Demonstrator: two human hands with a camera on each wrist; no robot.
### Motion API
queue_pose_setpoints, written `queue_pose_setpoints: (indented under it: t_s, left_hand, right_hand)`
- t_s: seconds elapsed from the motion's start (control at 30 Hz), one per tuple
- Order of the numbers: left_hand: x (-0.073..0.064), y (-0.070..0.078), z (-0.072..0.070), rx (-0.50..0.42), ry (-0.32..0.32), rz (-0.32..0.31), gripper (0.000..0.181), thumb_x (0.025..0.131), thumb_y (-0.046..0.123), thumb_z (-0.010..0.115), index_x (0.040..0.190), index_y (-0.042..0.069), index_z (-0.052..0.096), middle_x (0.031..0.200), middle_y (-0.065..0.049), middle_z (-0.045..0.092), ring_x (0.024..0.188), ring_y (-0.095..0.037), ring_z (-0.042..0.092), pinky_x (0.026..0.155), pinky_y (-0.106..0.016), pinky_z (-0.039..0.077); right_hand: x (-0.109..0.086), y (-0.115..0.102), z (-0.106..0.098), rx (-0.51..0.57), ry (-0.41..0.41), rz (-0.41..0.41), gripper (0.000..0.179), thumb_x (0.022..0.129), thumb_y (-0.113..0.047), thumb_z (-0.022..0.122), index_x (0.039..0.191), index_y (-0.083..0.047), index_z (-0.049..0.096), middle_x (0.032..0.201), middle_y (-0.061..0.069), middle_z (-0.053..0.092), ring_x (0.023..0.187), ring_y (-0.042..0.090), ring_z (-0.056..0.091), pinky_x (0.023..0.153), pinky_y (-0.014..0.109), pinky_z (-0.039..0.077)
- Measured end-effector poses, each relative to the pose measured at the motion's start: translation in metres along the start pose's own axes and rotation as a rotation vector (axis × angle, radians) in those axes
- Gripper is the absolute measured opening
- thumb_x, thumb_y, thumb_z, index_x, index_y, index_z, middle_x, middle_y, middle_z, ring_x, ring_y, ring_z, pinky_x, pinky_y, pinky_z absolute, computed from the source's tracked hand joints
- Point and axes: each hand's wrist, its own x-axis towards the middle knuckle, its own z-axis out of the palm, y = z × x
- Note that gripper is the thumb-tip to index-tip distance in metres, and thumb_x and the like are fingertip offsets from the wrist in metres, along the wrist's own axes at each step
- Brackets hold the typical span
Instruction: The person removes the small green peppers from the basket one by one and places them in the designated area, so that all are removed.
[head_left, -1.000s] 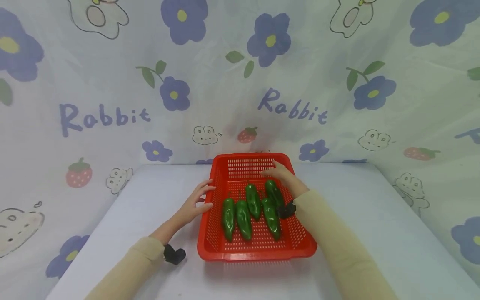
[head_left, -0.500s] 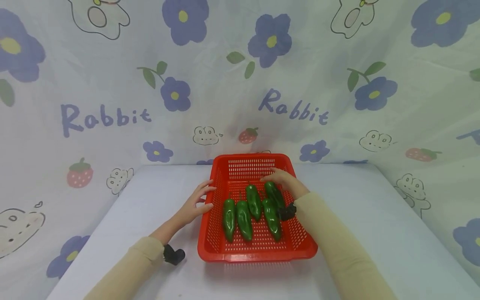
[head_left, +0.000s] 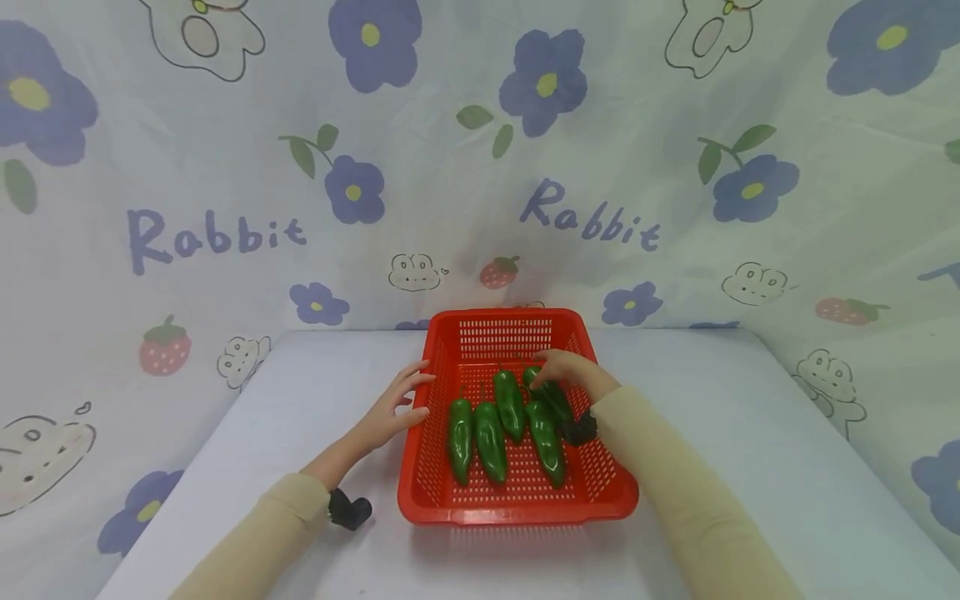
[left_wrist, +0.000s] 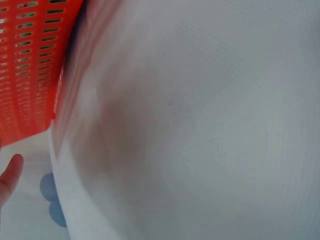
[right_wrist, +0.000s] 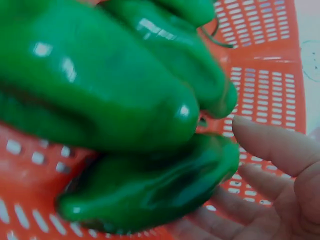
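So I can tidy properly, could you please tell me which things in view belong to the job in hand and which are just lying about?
Part of the job:
five green peppers
red basket holding them
right hand, at the rightmost pepper
left hand, at the basket's rim

Only surroundings:
white table
patterned backdrop
black wrist attachments

You have five glossy, elongated green peppers [head_left: 511,404], one rectangular, perforated red plastic basket [head_left: 517,515] and one white tabletop [head_left: 750,458]. You can count two bare hands [head_left: 386,412] [head_left: 573,371], two beige sleeves [head_left: 682,483], two small black wrist pieces [head_left: 349,509], three printed red strawberries [head_left: 164,350] and two complete purple "Rabbit" words [head_left: 219,240].
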Motion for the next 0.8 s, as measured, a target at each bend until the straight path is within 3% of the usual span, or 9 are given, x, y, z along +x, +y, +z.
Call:
queue_pose_setpoints:
  t_s: [0.2, 0.47, 0.8]
  left_hand:
    - [0.0002, 0.0007, 0.0001, -0.002, -0.010, -0.017, 0.049, 0.084, 0.007, 0.050, 0.129, -0.007, 0.040, 0.146, -0.023, 0.018, 0.118, -0.041, 0.033, 0.087, -0.051, 0.037]
    - [0.0012, 0.0006, 0.0008, -0.016, -0.014, -0.025, 0.050, 0.083, 0.007, 0.050, 0.130, -0.007, 0.039, 0.147, -0.023, 0.017, 0.118, -0.041, 0.033, 0.087, -0.051, 0.036]
    - [0.0000, 0.0037, 0.0002, -0.004, -0.005, -0.023, 0.049, 0.085, 0.007, 0.049, 0.130, -0.007, 0.039, 0.147, -0.023, 0.018, 0.118, -0.041, 0.034, 0.086, -0.045, 0.037]
  right_hand:
    - [-0.0003, 0.0033, -0.0001, -0.035, -0.023, -0.024, 0.060, 0.079, -0.005, 0.065, 0.135, -0.006, 0.043, 0.136, 0.018, 0.042, 0.121, 0.033, 0.044, 0.094, 0.048, 0.041]
    - [0.0009, 0.0070, 0.0030, -0.034, -0.054, -0.043, 0.061, 0.077, 0.003, 0.064, 0.133, -0.007, 0.044, 0.126, 0.017, 0.047, 0.108, 0.030, 0.053, 0.084, 0.043, 0.048]
    - [0.0004, 0.0076, 0.0047, -0.157, -0.029, -0.081, 0.058, 0.075, 0.000, 0.068, 0.129, -0.011, 0.050, 0.118, 0.013, 0.050, 0.093, 0.023, 0.054, 0.077, 0.039, 0.051]
